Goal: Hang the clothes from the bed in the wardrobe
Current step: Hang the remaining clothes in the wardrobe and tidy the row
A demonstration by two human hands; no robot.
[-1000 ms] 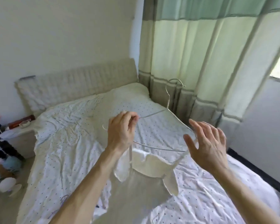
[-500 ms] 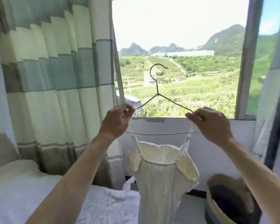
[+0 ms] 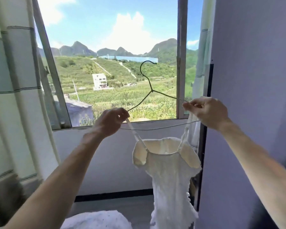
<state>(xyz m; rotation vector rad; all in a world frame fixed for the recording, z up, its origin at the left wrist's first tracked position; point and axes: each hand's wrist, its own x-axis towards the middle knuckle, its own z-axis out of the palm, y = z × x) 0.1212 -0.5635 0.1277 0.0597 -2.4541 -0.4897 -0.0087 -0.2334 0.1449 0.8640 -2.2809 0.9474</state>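
Observation:
A thin wire hanger [image 3: 151, 90] is held up in front of the window, hook upward. A cream strappy top [image 3: 170, 176] hangs from it by two narrow straps. My left hand [image 3: 108, 123] pinches the hanger's left shoulder together with the left strap. At the right end of the hanger, my right hand [image 3: 208, 112] pinches the wire and the other strap. A pale panel [image 3: 248, 113] fills the right side of the view; I cannot tell whether it is the wardrobe. A corner of the bed [image 3: 96, 219] with its dotted white sheet shows at the bottom.
An open window [image 3: 181, 63] looks out on green hills. A striped green-and-cream curtain [image 3: 15, 96] hangs at the left, another strip of curtain at the right of the window. A dark gap runs beside the pale panel. The white wall under the sill is bare.
The view has swung right from the bed and curtain to the window and the pale panel. Both hands carried the hanger with the top along; the right hand, open a second ago, now pinches it.

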